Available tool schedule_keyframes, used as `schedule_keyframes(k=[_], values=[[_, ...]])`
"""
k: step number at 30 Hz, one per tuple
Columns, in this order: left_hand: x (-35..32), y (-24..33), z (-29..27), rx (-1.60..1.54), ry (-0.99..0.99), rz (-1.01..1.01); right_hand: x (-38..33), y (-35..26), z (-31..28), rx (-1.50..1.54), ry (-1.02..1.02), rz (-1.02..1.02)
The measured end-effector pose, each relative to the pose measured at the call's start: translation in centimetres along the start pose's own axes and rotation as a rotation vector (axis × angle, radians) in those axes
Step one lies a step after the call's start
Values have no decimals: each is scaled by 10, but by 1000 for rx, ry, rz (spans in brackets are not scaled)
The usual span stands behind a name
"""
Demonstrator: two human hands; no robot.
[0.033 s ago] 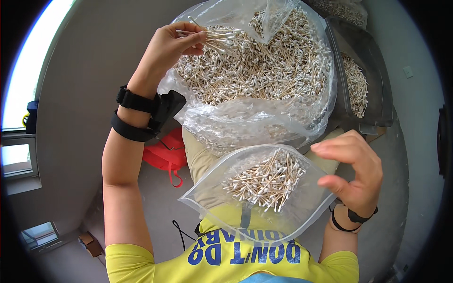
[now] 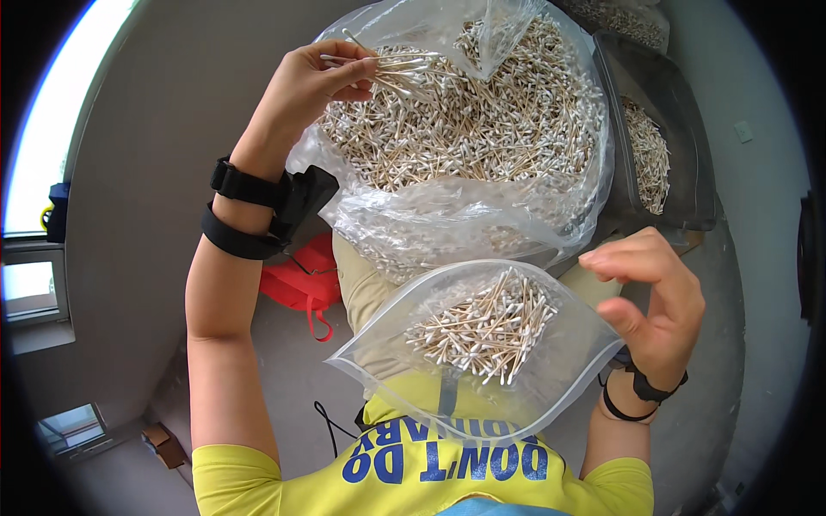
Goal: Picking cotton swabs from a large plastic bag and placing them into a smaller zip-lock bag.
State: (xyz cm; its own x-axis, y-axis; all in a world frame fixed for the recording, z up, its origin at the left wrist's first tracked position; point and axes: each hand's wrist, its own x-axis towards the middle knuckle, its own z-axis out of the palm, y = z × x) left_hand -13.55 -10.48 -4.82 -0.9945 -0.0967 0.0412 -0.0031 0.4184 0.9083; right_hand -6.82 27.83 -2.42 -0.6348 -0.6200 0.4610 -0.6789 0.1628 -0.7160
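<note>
My left hand (image 2: pixel 323 76) is closed on a small bunch of cotton swabs (image 2: pixel 397 67), over the far left part of a large clear plastic bag (image 2: pixel 447 205). Loose cotton swabs (image 2: pixel 465 129) with white tips and pale sticks fill that bag. Nearer to me, a clear zip bag (image 2: pixel 568 391) lies over my lap with its mouth spread wide. A heap of swabs (image 2: pixel 489 331) sits inside it. My right hand (image 2: pixel 654 301) is beside the zip bag's right edge, thumb and fingers curved apart with nothing between them.
To the right of the big bag stands a dark grey bin (image 2: pixel 688 146) holding more swabs (image 2: pixel 650 159). Another bag of swabs (image 2: pixel 624 19) is behind it. A red bag (image 2: pixel 301 279) lies on the floor to the left. A brown box (image 2: pixel 165 445) sits farther left.
My right hand has shifted slightly to the right, and the zip bag's right edge has moved a little the same way. My left hand stays in place with its swabs.
</note>
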Motion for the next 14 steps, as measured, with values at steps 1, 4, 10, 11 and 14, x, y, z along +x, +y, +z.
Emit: schedule_keyframes(k=[1, 4, 10, 11, 14], values=[[-6, 5, -2, -34, -14, -26, -5, 4, 3, 113, 119, 123], [-15, 20, -1, -125, -103, 4, -13, 6, 2, 225, 285, 257], [-51, 69, -2, -232, -218, 76, -19, -13, 7, 251, 322, 237], [-57, 76, -2, -227, -220, 89, -20, -18, 6, 246, 327, 234], [-76, 93, -2, -163, -287, 172, -23, -34, 9, 221, 390, 232]])
